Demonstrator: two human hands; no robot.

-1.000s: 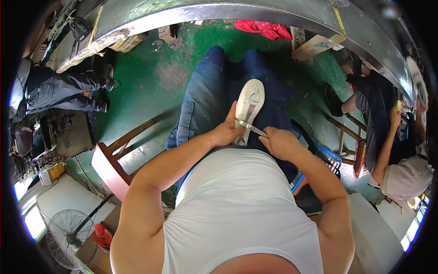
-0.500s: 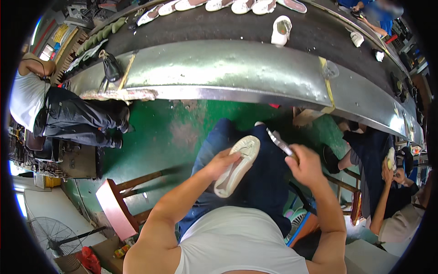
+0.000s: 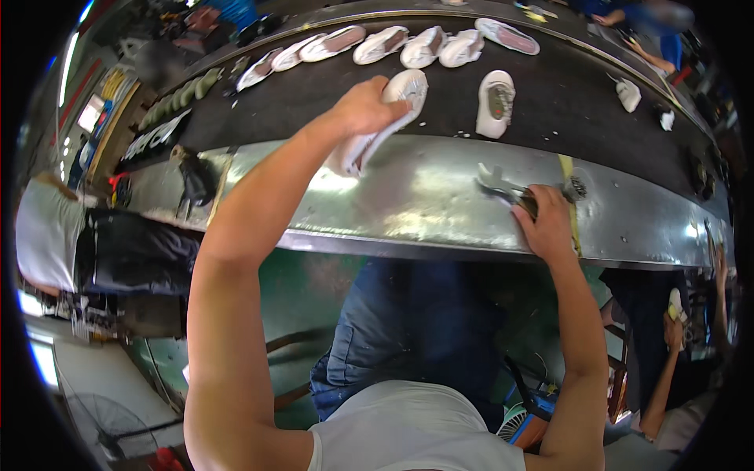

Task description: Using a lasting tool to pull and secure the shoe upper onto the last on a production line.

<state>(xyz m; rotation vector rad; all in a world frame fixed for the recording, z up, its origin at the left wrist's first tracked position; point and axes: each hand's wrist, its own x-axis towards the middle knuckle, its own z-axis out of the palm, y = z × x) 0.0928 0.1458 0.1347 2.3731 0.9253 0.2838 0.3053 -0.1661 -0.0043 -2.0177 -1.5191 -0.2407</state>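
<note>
My left hand (image 3: 367, 108) is closed round a white slip-on shoe (image 3: 407, 88), lifted over the far part of the bench. The shoe's toe points away from me, and my palm and fingers cover part of its side. Over the metal front strip of the bench, my right hand (image 3: 547, 221) grips a silver hand tool with a claw-like head (image 3: 495, 181). The tool's head points left, and the fingers hide most of its dark handle. A single white shoe (image 3: 494, 110) lies on the dark bench top beyond the right hand.
Several white shoes (image 3: 380, 45) stand in a row along the far side of the dark belt-like surface (image 3: 314, 90). A black tool stand (image 3: 193, 179) is at the left of the metal strip (image 3: 345, 212). A scrubber-like metal ball (image 3: 576, 187) lies right. Other people sit at both sides.
Both hands have gone from over my lap forward to the bench, the left carrying the shoe and the right carrying the tool. My view has shifted toward the bench.
</note>
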